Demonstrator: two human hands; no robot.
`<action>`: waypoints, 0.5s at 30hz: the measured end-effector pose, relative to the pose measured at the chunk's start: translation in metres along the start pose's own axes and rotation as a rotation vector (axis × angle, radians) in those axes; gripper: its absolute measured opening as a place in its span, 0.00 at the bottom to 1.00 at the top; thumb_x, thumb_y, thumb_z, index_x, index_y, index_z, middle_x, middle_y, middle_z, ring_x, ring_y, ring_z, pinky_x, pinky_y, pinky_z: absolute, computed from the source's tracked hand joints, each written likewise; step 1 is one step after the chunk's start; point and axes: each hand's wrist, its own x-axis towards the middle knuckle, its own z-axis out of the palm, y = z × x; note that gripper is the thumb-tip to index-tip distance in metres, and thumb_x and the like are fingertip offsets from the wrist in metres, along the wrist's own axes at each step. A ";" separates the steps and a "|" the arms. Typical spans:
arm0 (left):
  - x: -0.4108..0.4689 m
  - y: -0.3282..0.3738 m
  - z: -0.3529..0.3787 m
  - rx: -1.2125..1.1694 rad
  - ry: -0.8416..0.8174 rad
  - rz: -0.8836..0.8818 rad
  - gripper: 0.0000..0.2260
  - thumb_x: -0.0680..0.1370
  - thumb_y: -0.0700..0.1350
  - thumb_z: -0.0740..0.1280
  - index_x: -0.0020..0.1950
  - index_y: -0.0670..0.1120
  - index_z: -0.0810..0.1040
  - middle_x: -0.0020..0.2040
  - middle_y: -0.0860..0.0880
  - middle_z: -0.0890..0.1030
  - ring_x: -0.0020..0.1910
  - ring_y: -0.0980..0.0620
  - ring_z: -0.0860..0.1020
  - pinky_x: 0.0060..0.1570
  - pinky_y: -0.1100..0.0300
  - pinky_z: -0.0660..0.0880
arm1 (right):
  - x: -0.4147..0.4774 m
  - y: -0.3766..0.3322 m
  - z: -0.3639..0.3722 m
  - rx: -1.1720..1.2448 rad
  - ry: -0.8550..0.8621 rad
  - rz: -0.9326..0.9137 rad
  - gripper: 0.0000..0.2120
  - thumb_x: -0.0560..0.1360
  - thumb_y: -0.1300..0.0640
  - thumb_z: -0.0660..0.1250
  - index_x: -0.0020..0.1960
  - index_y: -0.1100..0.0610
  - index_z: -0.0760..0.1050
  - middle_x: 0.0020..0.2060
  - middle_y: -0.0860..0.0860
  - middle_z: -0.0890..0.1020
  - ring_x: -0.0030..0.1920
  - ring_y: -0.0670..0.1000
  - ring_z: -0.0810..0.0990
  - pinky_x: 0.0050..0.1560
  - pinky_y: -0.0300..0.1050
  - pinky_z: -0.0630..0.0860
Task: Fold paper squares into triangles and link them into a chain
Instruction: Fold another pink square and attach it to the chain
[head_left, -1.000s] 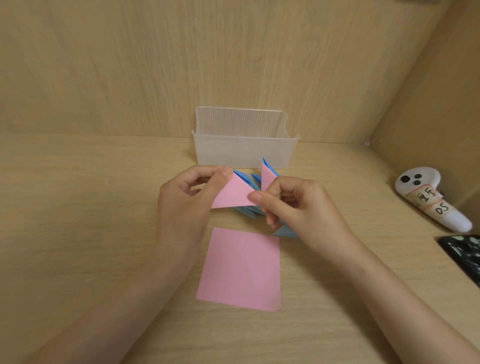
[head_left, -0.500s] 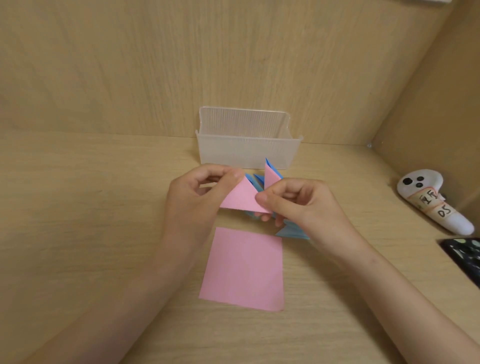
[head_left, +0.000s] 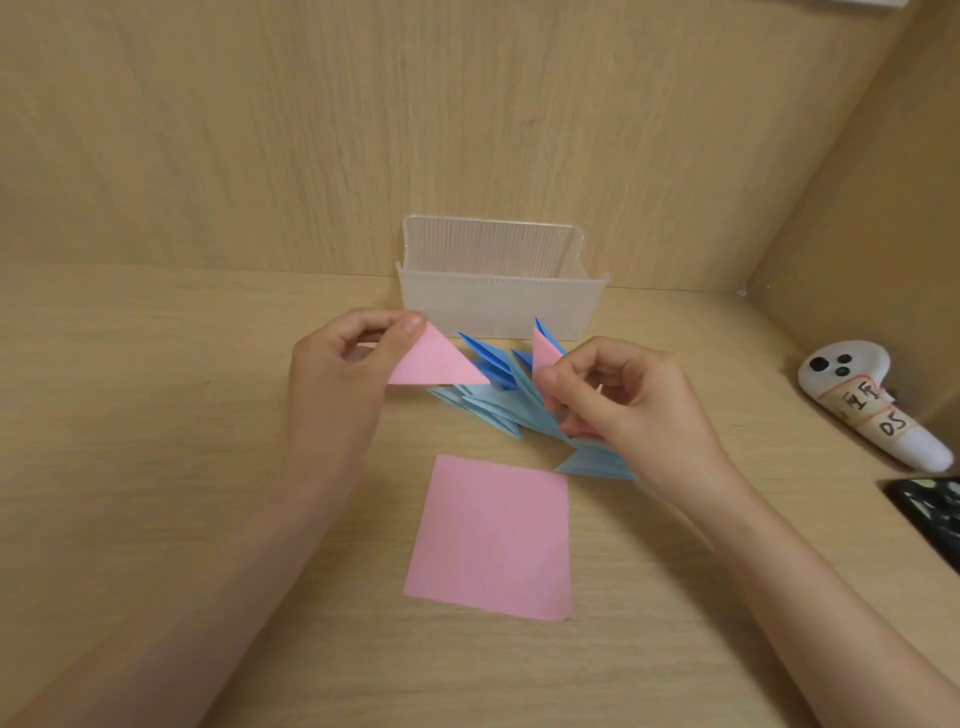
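White controller (head_left: 872, 400) label (head_left: 878, 415) reads "DS"; handwriting above it illegible.

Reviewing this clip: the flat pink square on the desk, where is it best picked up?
The pink square lies flat, so probably pinch its near right corner from the person's side; the blue chain crowds the far right corner.

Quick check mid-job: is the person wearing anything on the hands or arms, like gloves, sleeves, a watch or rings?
Nothing worn shows. The left hand and right hand are bare, with no gloves or rings visible. The left forearm and right forearm are bare to the frame's edge: no sleeves, watch, bracelet or markings in view.
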 end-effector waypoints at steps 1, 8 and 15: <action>0.002 -0.005 -0.001 0.045 -0.036 -0.014 0.03 0.75 0.42 0.69 0.43 0.47 0.81 0.37 0.55 0.80 0.30 0.66 0.73 0.31 0.73 0.67 | 0.000 -0.001 0.000 0.021 0.027 -0.008 0.08 0.74 0.58 0.69 0.37 0.58 0.78 0.32 0.53 0.82 0.32 0.51 0.76 0.36 0.46 0.79; 0.011 -0.036 -0.001 0.332 -0.191 -0.070 0.06 0.78 0.39 0.65 0.47 0.46 0.81 0.38 0.57 0.78 0.32 0.69 0.74 0.37 0.77 0.67 | -0.004 0.001 0.007 -0.080 -0.080 -0.052 0.08 0.74 0.58 0.69 0.37 0.56 0.77 0.29 0.46 0.79 0.29 0.43 0.72 0.33 0.37 0.68; 0.004 -0.039 -0.001 0.742 -0.163 0.126 0.06 0.77 0.48 0.67 0.52 0.50 0.81 0.51 0.52 0.79 0.57 0.51 0.69 0.58 0.66 0.58 | -0.006 -0.001 0.008 -0.123 -0.106 -0.078 0.08 0.74 0.58 0.70 0.37 0.56 0.78 0.31 0.52 0.79 0.30 0.43 0.70 0.31 0.32 0.64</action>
